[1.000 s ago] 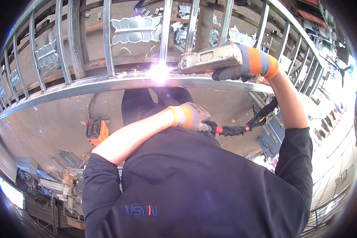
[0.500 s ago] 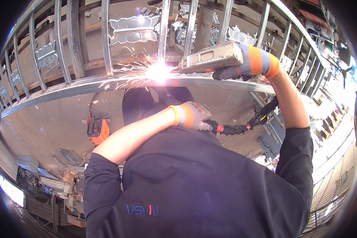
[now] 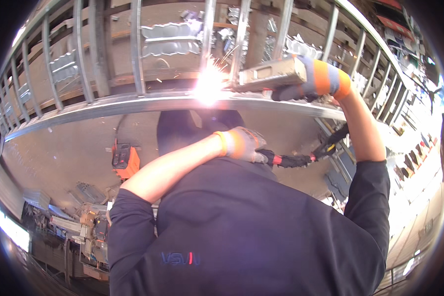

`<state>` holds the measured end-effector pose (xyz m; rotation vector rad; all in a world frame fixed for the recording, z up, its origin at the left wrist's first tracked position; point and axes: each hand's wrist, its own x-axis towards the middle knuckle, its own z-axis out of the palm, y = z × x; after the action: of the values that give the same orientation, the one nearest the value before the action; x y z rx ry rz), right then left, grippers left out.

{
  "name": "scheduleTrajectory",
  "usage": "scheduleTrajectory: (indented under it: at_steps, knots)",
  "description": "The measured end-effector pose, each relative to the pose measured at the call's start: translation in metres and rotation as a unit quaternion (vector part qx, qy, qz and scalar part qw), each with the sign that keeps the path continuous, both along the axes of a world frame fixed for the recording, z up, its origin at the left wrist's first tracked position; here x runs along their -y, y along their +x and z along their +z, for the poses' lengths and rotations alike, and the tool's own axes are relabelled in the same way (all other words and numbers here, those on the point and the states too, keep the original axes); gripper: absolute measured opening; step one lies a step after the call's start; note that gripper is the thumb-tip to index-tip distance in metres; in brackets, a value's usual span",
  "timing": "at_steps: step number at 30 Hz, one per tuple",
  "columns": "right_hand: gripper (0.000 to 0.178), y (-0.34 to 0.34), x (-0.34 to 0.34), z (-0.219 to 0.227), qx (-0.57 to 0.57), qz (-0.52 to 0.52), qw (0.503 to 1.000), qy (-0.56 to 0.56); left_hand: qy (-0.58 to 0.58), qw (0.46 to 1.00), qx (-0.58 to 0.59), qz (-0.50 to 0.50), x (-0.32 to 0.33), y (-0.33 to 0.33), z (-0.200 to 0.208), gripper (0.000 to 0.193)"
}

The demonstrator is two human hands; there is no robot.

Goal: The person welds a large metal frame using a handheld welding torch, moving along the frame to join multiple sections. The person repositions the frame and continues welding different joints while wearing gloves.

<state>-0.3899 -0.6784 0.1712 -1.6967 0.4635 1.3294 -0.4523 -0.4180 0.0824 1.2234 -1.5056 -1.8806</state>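
My right hand [image 3: 313,79], in a grey and orange glove, is wrapped round a boxy tan handheld welder [image 3: 271,75]. The welder's tip points left at a bright arc [image 3: 209,86], where an upright metal bar meets the long rail of a metal railing [image 3: 148,104]. Glare hides the joint itself. My left hand [image 3: 244,144], gloved alike, rests in front of my body, closed round the end of a thick black-sleeved cable [image 3: 296,160] with red bands. That cable runs right toward my right forearm.
An orange and black machine [image 3: 127,160] stands on the floor at left, a thin cable rising from it. Ornamental metal panels [image 3: 170,39] sit between the railing's bars. Metal scraps lie beyond the bars. Stacked metal parts [image 3: 338,182] are at right, with machinery [image 3: 96,227] at lower left.
The view has shifted slightly, so the railing and both arms appear a little farther right. The arc's sparks now fly mostly upward instead of spreading left. Both hands keep their holds.
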Motion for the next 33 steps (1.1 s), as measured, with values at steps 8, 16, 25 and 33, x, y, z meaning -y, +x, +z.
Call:
scheduleTrajectory:
  at_steps: [8, 16, 25, 33]
  knots:
    - [0.033, 0.014, 0.015, 0.071, 0.187, -0.090, 0.978, -0.034, -0.120, 0.963, 0.174, 0.168, -0.023, 0.059, 0.088, 0.054]
    - [0.040, -0.017, -0.047, 0.157, 0.355, -0.257, 0.899, 0.001, -0.583, 0.710, 0.022, 0.395, -0.145, 0.116, 0.279, 0.046]
    - [0.046, -0.023, -0.267, 0.205, 0.457, -0.369, 0.809, 0.016, -0.417, 0.755, 0.017, 0.506, -0.325, 0.137, 0.252, 0.062]
    - [0.039, 0.007, -0.459, 0.343, 0.672, -0.283, 0.671, 0.132, -0.304, 0.859, -0.144, 0.386, -0.354, 0.102, 0.178, 0.084]
